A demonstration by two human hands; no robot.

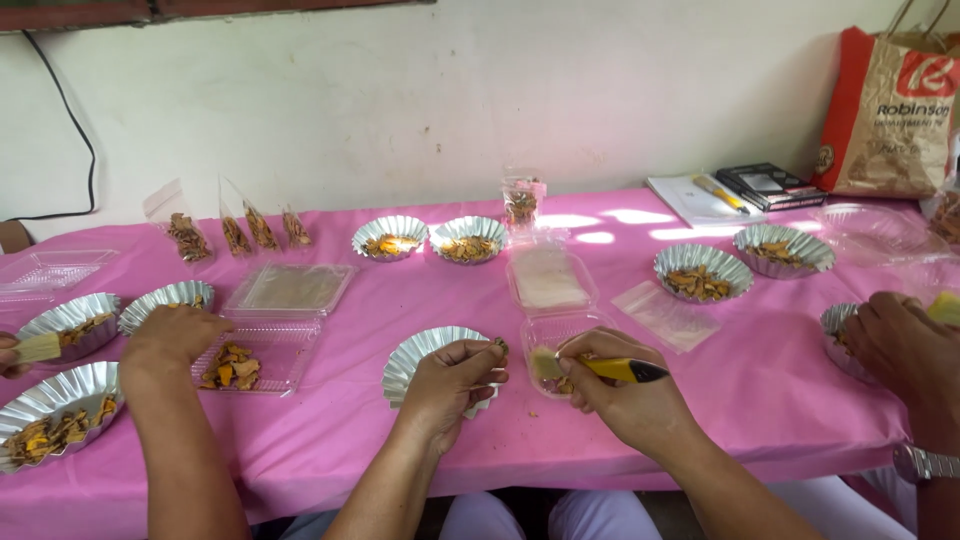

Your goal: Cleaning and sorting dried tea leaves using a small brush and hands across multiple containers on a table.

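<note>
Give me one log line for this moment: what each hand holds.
left hand: small dried piece | right hand: yellow brush | below: foil dish | pink tablecloth

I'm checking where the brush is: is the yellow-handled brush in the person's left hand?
No. The right hand grips the yellow-handled brush; the left hand pinches a small dried piece.

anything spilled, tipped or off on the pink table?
Nothing stands out. The foil dishes sit upright with the orange pieces inside, and the pink cloth shows no spill. Left hand pinches a small piece; right hand holds a yellow-handled brush.
</note>
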